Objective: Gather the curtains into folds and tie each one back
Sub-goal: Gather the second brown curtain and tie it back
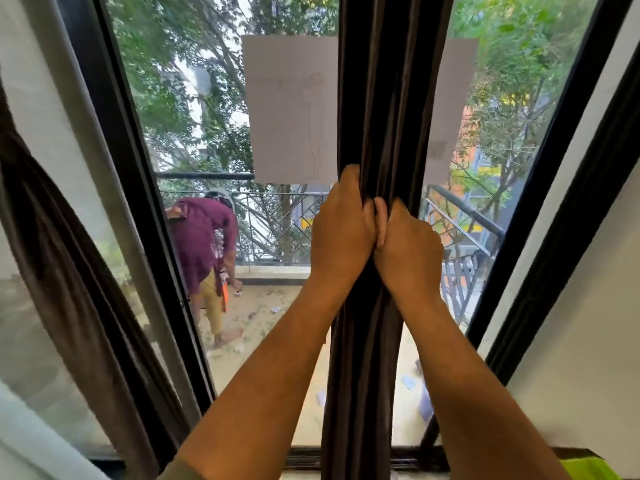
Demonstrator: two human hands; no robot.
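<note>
A dark brown curtain [384, 98] hangs bunched into narrow vertical folds down the middle of the window. My left hand [341, 230] grips the gathered folds from the left, fingers curled round the cloth. My right hand [407, 247] grips the same bundle from the right, touching the left hand. A second brown curtain [65, 271] hangs at the far left, drawn in at mid-height as if tied; no tie-back is visible.
The black window frame [138, 188] runs either side of the glass. Two sheets of paper [291, 109] are stuck on the pane. Outside, a person in a maroon top [201, 244] bends over on a balcony with a railing [277, 223]. A green object [588, 469] lies at the lower right.
</note>
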